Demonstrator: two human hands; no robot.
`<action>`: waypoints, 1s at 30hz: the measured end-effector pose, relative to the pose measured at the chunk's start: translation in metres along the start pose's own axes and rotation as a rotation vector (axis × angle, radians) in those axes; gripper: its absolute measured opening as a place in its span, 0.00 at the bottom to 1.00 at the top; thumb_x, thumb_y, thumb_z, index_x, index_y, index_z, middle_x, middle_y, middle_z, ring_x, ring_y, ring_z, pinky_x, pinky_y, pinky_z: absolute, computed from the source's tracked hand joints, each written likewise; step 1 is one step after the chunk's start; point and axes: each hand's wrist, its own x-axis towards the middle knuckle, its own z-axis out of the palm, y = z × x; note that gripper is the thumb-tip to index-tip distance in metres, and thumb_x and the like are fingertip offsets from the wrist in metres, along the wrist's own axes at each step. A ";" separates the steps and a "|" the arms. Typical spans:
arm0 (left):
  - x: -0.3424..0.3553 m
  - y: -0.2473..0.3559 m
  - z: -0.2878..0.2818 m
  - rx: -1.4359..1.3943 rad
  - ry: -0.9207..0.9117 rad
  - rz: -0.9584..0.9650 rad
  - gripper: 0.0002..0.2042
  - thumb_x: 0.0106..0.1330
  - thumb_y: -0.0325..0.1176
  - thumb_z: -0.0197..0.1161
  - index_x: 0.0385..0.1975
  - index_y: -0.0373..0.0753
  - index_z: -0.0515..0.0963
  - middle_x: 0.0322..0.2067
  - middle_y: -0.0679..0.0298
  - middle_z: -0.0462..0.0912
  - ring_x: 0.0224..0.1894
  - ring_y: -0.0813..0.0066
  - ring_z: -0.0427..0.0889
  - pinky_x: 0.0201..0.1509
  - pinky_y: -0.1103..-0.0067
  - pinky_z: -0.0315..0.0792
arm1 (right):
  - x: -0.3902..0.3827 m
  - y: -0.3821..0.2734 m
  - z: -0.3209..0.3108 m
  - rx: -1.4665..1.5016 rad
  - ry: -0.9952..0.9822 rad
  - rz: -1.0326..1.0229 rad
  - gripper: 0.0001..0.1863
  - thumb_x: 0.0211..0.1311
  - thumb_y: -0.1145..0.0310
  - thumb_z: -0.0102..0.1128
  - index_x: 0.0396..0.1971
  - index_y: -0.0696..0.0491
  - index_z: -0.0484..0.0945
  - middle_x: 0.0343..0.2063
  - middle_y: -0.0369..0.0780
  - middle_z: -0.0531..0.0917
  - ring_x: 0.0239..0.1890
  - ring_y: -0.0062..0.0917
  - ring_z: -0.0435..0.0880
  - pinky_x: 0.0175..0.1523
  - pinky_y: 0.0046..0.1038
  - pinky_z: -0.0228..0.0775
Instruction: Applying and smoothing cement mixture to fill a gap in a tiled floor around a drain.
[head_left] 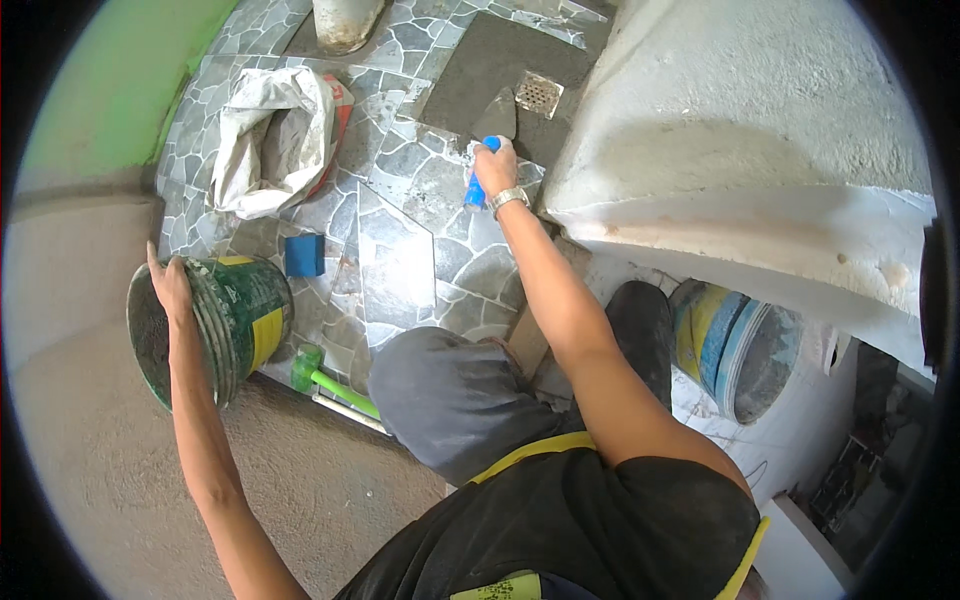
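The left hand (173, 285), one finger extended, is at the rim of the tilted bucket (235, 315), its grip unclear, while farther off the right hand (495, 170) clenches the trowel (498, 116), its blade over mortar (482, 62) beside the drain (539, 95).

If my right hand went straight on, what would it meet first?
Beyond its blue-handled metal trowel, your right hand would probably meet the flat grey mortar patch; depth is unclear, so it might pass above.
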 end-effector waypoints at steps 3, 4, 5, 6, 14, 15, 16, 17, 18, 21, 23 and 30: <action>0.000 0.001 0.001 0.007 0.011 0.002 0.36 0.54 0.29 0.54 0.67 0.30 0.57 0.61 0.47 0.70 0.55 0.65 0.73 0.60 0.77 0.62 | 0.000 0.009 0.006 -0.073 0.061 -0.059 0.27 0.54 0.62 0.57 0.51 0.63 0.72 0.40 0.56 0.81 0.40 0.45 0.84 0.50 0.40 0.73; 0.000 0.000 0.001 0.001 0.017 -0.004 0.36 0.54 0.29 0.54 0.67 0.30 0.57 0.61 0.47 0.70 0.55 0.65 0.73 0.60 0.77 0.62 | -0.003 0.010 0.007 -0.094 0.071 -0.100 0.26 0.54 0.62 0.57 0.50 0.63 0.72 0.39 0.56 0.82 0.38 0.44 0.85 0.49 0.39 0.74; 0.001 -0.001 0.002 0.025 0.035 0.018 0.36 0.55 0.30 0.55 0.67 0.30 0.58 0.61 0.46 0.69 0.55 0.64 0.73 0.60 0.77 0.62 | -0.009 0.011 0.006 -0.045 0.078 -0.076 0.24 0.54 0.63 0.57 0.49 0.63 0.73 0.36 0.55 0.82 0.33 0.42 0.85 0.44 0.38 0.76; 0.002 -0.003 0.002 0.049 0.056 0.040 0.35 0.55 0.30 0.55 0.67 0.30 0.58 0.61 0.46 0.69 0.55 0.64 0.73 0.60 0.77 0.62 | -0.014 0.010 0.005 -0.002 0.082 -0.003 0.23 0.54 0.64 0.57 0.47 0.63 0.73 0.33 0.53 0.82 0.28 0.40 0.85 0.40 0.37 0.77; 0.007 -0.016 0.003 0.071 0.057 0.079 0.34 0.56 0.30 0.54 0.67 0.30 0.58 0.62 0.47 0.69 0.56 0.61 0.73 0.61 0.77 0.62 | -0.038 -0.004 -0.005 0.115 -0.150 -0.041 0.20 0.59 0.66 0.52 0.46 0.64 0.70 0.28 0.48 0.80 0.19 0.33 0.83 0.25 0.33 0.77; 0.007 -0.015 0.003 0.109 0.067 0.092 0.34 0.56 0.30 0.54 0.67 0.30 0.58 0.62 0.47 0.69 0.55 0.61 0.73 0.61 0.77 0.62 | -0.038 -0.001 -0.003 0.169 -0.166 -0.028 0.21 0.58 0.66 0.53 0.47 0.64 0.71 0.28 0.48 0.80 0.19 0.33 0.82 0.25 0.33 0.77; 0.006 -0.014 0.003 0.088 0.078 0.103 0.34 0.56 0.30 0.54 0.67 0.30 0.58 0.62 0.47 0.69 0.55 0.61 0.73 0.61 0.77 0.62 | -0.037 0.002 -0.002 0.206 -0.201 0.027 0.22 0.58 0.65 0.53 0.48 0.65 0.71 0.29 0.48 0.80 0.18 0.32 0.82 0.25 0.33 0.77; 0.006 -0.013 0.003 0.065 0.058 0.066 0.35 0.56 0.30 0.54 0.67 0.30 0.58 0.61 0.47 0.69 0.55 0.62 0.73 0.60 0.77 0.62 | -0.036 0.005 0.000 0.198 -0.135 -0.036 0.23 0.59 0.64 0.52 0.50 0.64 0.71 0.32 0.49 0.80 0.20 0.33 0.82 0.26 0.33 0.77; 0.005 -0.012 0.002 0.059 0.039 0.016 0.35 0.56 0.30 0.54 0.67 0.30 0.58 0.61 0.47 0.69 0.54 0.62 0.74 0.60 0.77 0.63 | -0.033 0.008 0.003 0.214 -0.141 -0.068 0.23 0.59 0.64 0.52 0.50 0.64 0.71 0.32 0.49 0.80 0.20 0.33 0.82 0.26 0.33 0.77; 0.003 -0.007 0.000 0.042 0.018 -0.011 0.35 0.55 0.30 0.54 0.67 0.30 0.58 0.61 0.46 0.70 0.54 0.62 0.74 0.60 0.77 0.63 | -0.028 0.016 0.006 0.158 -0.025 -0.055 0.22 0.59 0.62 0.51 0.48 0.63 0.72 0.29 0.46 0.79 0.23 0.32 0.82 0.25 0.34 0.77; 0.001 -0.005 0.001 0.038 0.030 0.008 0.35 0.55 0.30 0.54 0.67 0.31 0.58 0.60 0.46 0.70 0.54 0.62 0.74 0.60 0.77 0.63 | -0.028 0.019 0.006 0.177 -0.141 -0.030 0.22 0.58 0.62 0.52 0.48 0.63 0.73 0.29 0.46 0.79 0.22 0.32 0.82 0.25 0.34 0.77; 0.000 -0.004 0.003 0.097 0.092 0.063 0.35 0.56 0.30 0.55 0.68 0.32 0.57 0.59 0.46 0.71 0.50 0.61 0.75 0.58 0.76 0.64 | -0.039 0.014 0.011 0.298 -0.092 0.025 0.20 0.61 0.62 0.51 0.46 0.63 0.72 0.29 0.46 0.78 0.20 0.31 0.81 0.24 0.32 0.76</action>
